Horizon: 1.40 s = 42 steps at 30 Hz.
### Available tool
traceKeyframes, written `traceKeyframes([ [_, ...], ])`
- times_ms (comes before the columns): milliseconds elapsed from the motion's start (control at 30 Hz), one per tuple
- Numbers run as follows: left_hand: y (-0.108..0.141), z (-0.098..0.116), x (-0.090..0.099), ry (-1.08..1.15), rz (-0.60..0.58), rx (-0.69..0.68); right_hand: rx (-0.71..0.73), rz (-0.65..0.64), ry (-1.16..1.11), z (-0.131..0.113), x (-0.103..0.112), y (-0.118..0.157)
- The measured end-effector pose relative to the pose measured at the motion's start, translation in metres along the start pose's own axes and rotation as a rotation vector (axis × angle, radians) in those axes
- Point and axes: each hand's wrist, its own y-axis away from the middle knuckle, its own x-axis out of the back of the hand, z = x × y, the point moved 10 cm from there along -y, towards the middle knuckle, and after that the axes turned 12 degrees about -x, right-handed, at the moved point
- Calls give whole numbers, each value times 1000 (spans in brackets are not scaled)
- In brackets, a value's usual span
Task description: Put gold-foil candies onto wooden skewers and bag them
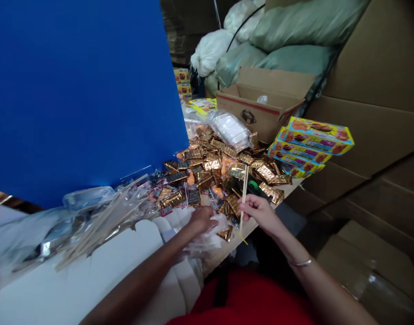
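My right hand (258, 212) is closed around thin wooden sticks (244, 189), which stand nearly upright at the table's right edge. A small yellow strip (242, 238) hangs at their lower end. My left hand (203, 220) reaches over clear plastic bags (207, 239); its fingers are partly hidden, and whether it grips anything is unclear. Gold-wrapped packets (212, 164) lie in a heap beyond both hands, with orange pieces (190, 178) and dark small packets (193, 196) among them.
White open cartons (126, 253) lie at the front left, beside bagged wooden sticks (102, 216). A blue panel (81, 90) rises at the left. Farther back are a cardboard box (254, 106), a wrapped clear bundle (230, 129) and stacked colourful boxes (308, 146). Large sacks (295, 27) stand behind.
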Motion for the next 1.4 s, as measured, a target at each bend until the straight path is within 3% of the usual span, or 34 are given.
traceKeyframes([
  [167,-8,-12,-7,160,19,-83,-37,-60,-82,-2,-18,-4],
  [400,-4,5,9,284,102,-271,-41,-43,-76,1,-12,-8],
  [567,0,16,16,352,160,-320,-112,-8,26,21,-13,-15],
  [733,5,28,16,380,152,-366,-173,-102,149,47,-40,-23],
  [900,6,30,8,464,139,-356,-160,-93,157,45,-46,-25],
  [1067,7,28,13,491,166,-330,-132,-54,88,38,-33,-23],
  [1233,10,32,31,408,213,-370,-83,93,-6,37,-5,-24],
  [1400,10,34,36,412,212,-379,-14,240,-212,26,13,-18],
])
